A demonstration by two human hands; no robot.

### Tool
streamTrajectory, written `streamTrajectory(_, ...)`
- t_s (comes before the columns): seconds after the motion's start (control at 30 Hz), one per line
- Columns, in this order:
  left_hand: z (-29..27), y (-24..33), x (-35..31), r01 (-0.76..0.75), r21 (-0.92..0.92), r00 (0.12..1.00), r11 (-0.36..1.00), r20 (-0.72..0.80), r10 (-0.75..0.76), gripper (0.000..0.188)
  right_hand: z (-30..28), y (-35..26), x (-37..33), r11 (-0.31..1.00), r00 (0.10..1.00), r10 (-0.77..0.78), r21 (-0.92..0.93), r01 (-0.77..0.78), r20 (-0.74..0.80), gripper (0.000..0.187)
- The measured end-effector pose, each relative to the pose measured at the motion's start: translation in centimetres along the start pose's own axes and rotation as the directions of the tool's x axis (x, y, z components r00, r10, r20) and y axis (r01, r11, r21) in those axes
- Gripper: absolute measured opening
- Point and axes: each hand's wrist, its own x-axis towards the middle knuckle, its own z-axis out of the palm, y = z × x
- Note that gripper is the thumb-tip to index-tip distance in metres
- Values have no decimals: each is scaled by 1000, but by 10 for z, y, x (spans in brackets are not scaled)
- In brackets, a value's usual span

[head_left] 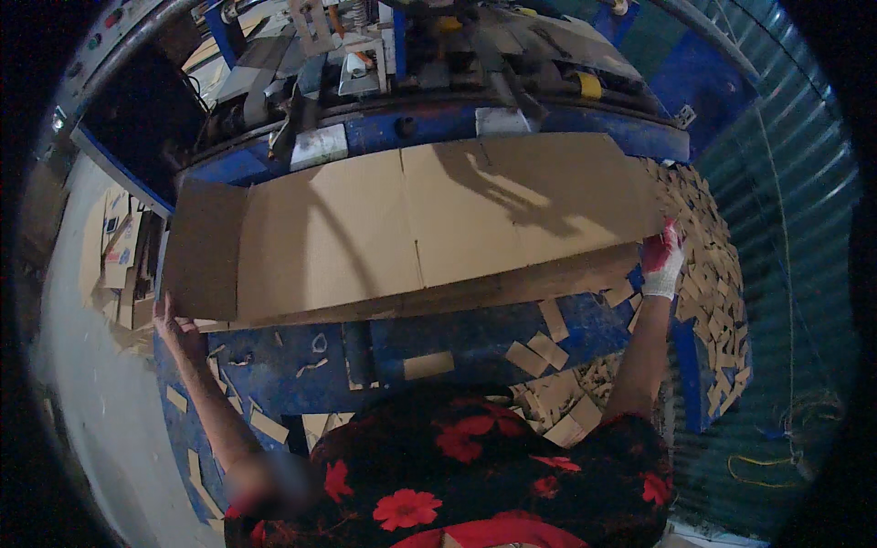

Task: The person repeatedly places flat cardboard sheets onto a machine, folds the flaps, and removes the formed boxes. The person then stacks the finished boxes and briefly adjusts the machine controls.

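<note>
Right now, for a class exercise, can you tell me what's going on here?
A person holds a wide, creased cardboard sheet at its near edge, with the left-hand grip at one end and the gloved right-hand grip at the other. The sheet spans a blue table in front of a blue machine. Small cardboard scraps lie on the table and heap up at the right.

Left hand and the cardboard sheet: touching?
Touching. In the head view, the left hand grips the near left corner of the cardboard sheet, fingers against its edge.
</note>
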Motion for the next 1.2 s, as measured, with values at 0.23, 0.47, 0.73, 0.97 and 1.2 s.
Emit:
streamTrajectory(0.23,38,-27,-21,326,-199,944,924,113,-309,47,67,67,-58,929,958,271,238,-285,91,23)
streamTrajectory(0.47,-45,20,-42,240,32,861,970,455,-228,39,51,33,-86,989,990,137,-54,-135,40,54)
streamTrajectory(0.73,-77,69,-51,374,-94,911,923,224,-346,38,19,-7,-121,920,991,-66,-392,15,-118,47)
streamTrajectory(0.97,-27,102,-87,278,222,941,935,134,-311,29,17,-41,-130,392,907,-421,-901,184,3,58)
streamTrajectory(1.2,53,40,-164,34,706,966,708,157,-204,34,90,-44,-205,841,939,-286,-420,341,189,61)
